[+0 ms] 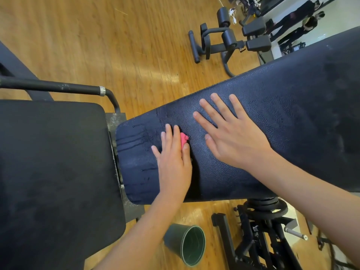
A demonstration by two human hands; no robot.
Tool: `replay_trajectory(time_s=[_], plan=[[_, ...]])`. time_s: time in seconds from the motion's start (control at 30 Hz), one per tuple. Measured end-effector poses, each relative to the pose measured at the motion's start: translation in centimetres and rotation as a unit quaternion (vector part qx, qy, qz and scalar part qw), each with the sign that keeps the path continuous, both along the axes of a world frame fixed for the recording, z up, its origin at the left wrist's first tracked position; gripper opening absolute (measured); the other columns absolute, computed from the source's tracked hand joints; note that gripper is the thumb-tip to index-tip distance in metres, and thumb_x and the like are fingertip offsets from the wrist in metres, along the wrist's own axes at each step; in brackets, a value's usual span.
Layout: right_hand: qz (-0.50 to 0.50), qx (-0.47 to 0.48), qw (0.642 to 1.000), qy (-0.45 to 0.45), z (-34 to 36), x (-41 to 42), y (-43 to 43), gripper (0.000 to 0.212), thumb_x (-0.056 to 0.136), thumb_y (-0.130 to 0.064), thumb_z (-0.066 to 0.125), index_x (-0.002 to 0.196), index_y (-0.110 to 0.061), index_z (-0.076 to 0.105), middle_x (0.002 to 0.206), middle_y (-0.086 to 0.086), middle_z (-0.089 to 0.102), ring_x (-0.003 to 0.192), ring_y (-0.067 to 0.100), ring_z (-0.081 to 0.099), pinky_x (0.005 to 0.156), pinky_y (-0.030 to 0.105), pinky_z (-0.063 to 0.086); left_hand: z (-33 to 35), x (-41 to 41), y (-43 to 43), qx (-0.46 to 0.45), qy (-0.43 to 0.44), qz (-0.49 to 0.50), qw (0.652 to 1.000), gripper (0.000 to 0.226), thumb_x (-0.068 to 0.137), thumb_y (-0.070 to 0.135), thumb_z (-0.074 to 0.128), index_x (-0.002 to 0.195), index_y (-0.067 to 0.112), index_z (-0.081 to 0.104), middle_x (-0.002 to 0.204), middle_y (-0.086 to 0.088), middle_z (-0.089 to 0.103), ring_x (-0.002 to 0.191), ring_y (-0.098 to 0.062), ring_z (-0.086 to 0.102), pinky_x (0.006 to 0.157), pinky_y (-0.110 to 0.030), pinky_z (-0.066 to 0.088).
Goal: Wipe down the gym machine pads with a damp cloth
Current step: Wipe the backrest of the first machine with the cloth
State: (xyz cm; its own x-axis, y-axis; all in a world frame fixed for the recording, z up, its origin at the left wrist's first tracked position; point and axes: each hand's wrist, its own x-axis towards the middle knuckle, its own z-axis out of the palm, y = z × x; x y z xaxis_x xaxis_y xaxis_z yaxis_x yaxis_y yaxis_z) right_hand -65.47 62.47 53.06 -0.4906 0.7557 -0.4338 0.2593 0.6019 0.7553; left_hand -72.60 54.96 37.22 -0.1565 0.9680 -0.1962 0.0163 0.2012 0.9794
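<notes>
From the head camera, the left hand [172, 160] lies flat on the long back pad [272, 117] near its lower end, fingers close together and pressing a small pink cloth [183, 139] down onto the vinyl; only a corner of the cloth shows, between the index finger and thumb; the right hand [231, 133] rests palm-down just beside it, further up the same pad, fingers spread apart and holding nothing, seemingly as a brace. Dark wet streaks and droplets mark the lower end of the back pad, toward the edge that meets the seat pad [54, 162], so that patch looks already wiped; the stretch beyond the right hand, toward the pad's upper end, looks dull and smudged, with no fresh streaks that I can make out, so it is probably still to do. The seat pad shows no clear wet marks; whether it has been wiped I cannot tell. A dark green cup [187, 244] lies tipped on the wooden floor [97, 36] below the back pad's near edge. I would judge the job early, with most of the padding left.
</notes>
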Motion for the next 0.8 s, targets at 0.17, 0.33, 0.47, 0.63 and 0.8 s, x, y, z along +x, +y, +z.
replay_trajectory(time_s=[0.17, 0.33, 0.47, 0.63, 0.8], plan=[[0.002, 0.001, 1.000, 0.010, -0.2, 0.0, 0.0, 0.063, 0.104, -0.039, 0.021, 0.162, -0.016, 0.026, 0.169, 0.017, 0.018, 0.156, 0.042, 0.012, 0.124, 0.062, 0.008, 0.4, 0.9, -4.7, -0.010, 0.014, -0.036, 0.999, 0.059, 0.106, 0.044, 0.018, 0.163, 0.027, 0.017, 0.168, 0.015, -0.005, 0.156, -0.006, -0.004, 0.123, -0.037, -0.013], [0.002, 0.002, 1.000, 0.015, -0.3, -0.1, 0.1, 0.063, 0.104, -0.039, 0.021, 0.162, -0.016, 0.027, 0.168, 0.017, 0.020, 0.156, 0.041, 0.013, 0.124, 0.062, 0.008, 0.3, 0.1, -2.9, -0.024, 0.027, -0.015, 0.999, 0.056, 0.107, 0.041, 0.018, 0.162, 0.029, 0.017, 0.168, 0.014, -0.004, 0.157, -0.009, -0.003, 0.122, -0.036, -0.015], [0.003, 0.005, 1.000, 0.006, -0.3, 0.0, 0.1, 0.063, 0.104, -0.040, 0.020, 0.163, -0.016, 0.023, 0.169, 0.017, 0.016, 0.156, 0.041, 0.010, 0.124, 0.062, 0.006, 0.7, -0.1, -0.9, -0.030, 0.002, 0.007, 1.000, 0.052, 0.111, 0.035, 0.027, 0.161, 0.026, 0.025, 0.171, 0.007, 0.005, 0.158, -0.015, 0.002, 0.123, -0.038, -0.010], [0.001, 0.003, 1.000, 0.006, -0.2, 0.0, 0.0, 0.063, 0.105, -0.040, 0.021, 0.163, -0.017, 0.021, 0.170, 0.016, 0.014, 0.157, 0.041, 0.009, 0.124, 0.062, 0.006, 1.0, 1.0, -2.6, -0.038, -0.013, 0.005, 0.999, 0.052, 0.111, 0.031, 0.029, 0.162, 0.027, 0.024, 0.171, 0.008, 0.000, 0.158, -0.015, 0.001, 0.128, -0.043, -0.003], [-0.002, 0.003, 1.000, 0.009, -0.2, -0.1, 0.0, 0.062, 0.106, -0.040, 0.022, 0.163, -0.017, 0.022, 0.170, 0.016, 0.016, 0.157, 0.041, 0.010, 0.124, 0.062, 0.007, 1.5, 1.9, -5.6, -0.035, -0.014, -0.011, 0.999, 0.058, 0.105, 0.040, 0.021, 0.162, 0.028, 0.024, 0.170, 0.012, -0.003, 0.157, -0.012, -0.002, 0.127, -0.040, -0.003]])
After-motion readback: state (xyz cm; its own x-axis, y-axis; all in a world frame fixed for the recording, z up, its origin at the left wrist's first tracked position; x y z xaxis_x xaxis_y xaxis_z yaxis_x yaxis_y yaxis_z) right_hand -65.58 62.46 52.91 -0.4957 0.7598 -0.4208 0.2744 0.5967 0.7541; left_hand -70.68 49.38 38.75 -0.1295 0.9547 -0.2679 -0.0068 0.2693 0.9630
